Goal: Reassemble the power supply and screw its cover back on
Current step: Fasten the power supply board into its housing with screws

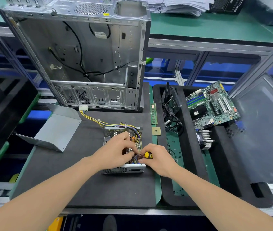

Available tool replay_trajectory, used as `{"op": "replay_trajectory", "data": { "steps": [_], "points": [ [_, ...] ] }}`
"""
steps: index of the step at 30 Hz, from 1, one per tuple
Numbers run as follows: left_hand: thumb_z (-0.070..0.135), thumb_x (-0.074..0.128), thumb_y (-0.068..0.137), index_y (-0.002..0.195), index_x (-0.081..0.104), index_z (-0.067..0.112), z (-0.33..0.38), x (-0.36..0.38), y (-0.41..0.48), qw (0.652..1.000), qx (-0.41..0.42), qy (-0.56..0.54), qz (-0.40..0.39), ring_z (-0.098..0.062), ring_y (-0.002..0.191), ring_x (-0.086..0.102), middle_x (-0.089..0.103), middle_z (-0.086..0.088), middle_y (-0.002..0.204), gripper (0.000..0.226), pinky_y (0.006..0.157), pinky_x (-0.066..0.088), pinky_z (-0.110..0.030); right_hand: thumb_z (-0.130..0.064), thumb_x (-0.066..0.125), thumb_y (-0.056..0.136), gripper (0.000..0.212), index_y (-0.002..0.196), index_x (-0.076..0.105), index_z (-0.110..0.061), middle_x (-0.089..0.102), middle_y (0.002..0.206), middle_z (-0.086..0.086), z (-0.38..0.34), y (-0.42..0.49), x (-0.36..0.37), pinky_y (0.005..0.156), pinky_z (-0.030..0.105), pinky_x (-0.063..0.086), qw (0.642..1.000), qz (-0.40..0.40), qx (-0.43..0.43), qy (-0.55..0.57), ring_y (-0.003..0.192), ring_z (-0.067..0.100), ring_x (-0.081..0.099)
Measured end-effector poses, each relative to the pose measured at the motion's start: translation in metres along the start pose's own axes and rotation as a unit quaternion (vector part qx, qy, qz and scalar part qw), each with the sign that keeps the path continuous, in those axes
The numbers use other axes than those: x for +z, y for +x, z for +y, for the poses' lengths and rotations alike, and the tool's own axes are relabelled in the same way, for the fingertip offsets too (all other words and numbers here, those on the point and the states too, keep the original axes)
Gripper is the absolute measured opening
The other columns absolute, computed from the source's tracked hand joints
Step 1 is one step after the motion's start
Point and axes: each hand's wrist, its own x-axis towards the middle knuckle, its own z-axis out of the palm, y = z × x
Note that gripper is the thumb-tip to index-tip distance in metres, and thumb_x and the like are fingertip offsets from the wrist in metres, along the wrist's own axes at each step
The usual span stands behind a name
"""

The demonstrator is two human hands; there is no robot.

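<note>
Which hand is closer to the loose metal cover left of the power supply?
Left. The left hand is in the power supply, right of the cover; the right hand, gripping a screwdriver, sits farther right.

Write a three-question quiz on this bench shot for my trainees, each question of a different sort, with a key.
1. True or false: the bent grey sheet-metal cover already sits on the open grey metal power supply box.
2. The right hand grips: A) a yellow-and-black-handled screwdriver; B) pliers; C) a brush.
3. On which side of the power supply box, by the person's own left and right, does the green motherboard lie?
Key: 1 false, the cover lies apart, to the left; 2 A; 3 right.
</note>
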Motion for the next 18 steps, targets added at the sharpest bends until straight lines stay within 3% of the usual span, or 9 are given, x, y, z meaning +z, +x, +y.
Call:
{"op": "replay_trajectory", "data": {
  "steps": [8, 18],
  "points": [
    [0.020, 0.068, 0.092, 0.099, 0.081, 0.035, -0.002, 0.001, 0.001, 1.000, -0.005, -0.006, -0.009, -0.010, 0.082, 0.047, 0.039, 0.007, 0.089, 0.022, 0.073, 0.042, -0.027, -0.039, 0.079, 0.089, 0.015, 0.101, 0.073, -0.032, 0.061, 0.101, -0.017, -0.002, -0.003, -0.001, 0.086, 0.040, 0.053, 0.999, -0.007, -0.035, -0.027, 0.094, 0.012, 0.058],
    [0.020, 0.068, 0.092, 0.099, 0.079, 0.035, -0.003, 0.002, 0.001, 1.000, -0.003, -0.002, -0.006, -0.012, 0.081, 0.047, 0.039, 0.007, 0.089, 0.020, 0.075, 0.044, -0.032, -0.037, 0.079, 0.088, 0.017, 0.099, 0.075, -0.025, 0.065, 0.100, -0.005, -0.015, 0.003, -0.009, 0.082, 0.043, 0.055, 0.994, -0.038, -0.051, -0.090, 0.092, 0.021, 0.059]
  ]
}}
